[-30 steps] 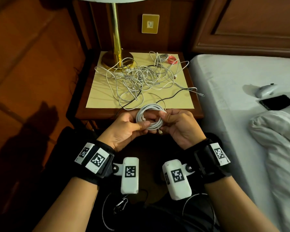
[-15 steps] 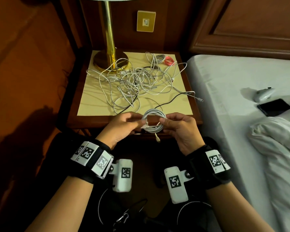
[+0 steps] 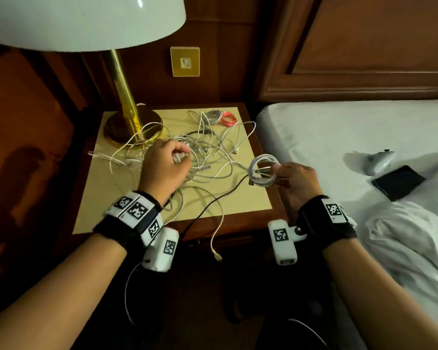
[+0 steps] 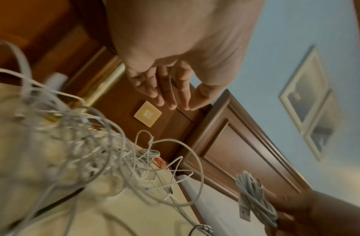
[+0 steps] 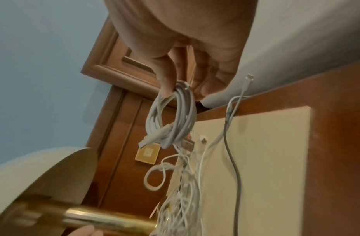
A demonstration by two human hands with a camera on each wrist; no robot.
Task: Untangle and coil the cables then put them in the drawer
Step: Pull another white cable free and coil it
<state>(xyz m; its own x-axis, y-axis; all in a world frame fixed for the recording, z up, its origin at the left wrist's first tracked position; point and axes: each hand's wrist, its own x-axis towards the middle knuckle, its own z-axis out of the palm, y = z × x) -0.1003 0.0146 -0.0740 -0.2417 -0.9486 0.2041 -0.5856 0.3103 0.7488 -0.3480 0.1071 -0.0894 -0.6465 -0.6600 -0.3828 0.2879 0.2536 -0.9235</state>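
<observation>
- Cables are the matter in hand: one coiled white cable (image 3: 263, 170) is pinched at its rim between thumb and fingers of the right hand (image 3: 297, 183), held clear above the right edge of the worktop (image 3: 240, 198); in the right wrist view the coil (image 5: 173, 115) hangs from the fingertips with a USB plug poking out below.
- Light, limp and smooth, the coil is judged likely to spring loose unless all its loops are gripped together.
- The left hand (image 3: 163, 164) is held over the tangle of white cables (image 3: 202, 157), fingers curled down into the strands; whether a strand is actually pinched cannot be told.
- The tangle is best taken by a plug end, it is judged, since pulled loops would tighten.
- A black cable (image 3: 213, 205) trails off the front edge.
- Small coils, one red (image 3: 228, 119), lie at the back, near the lamp (image 3: 127, 102).
- No drawer can be made out.
</observation>
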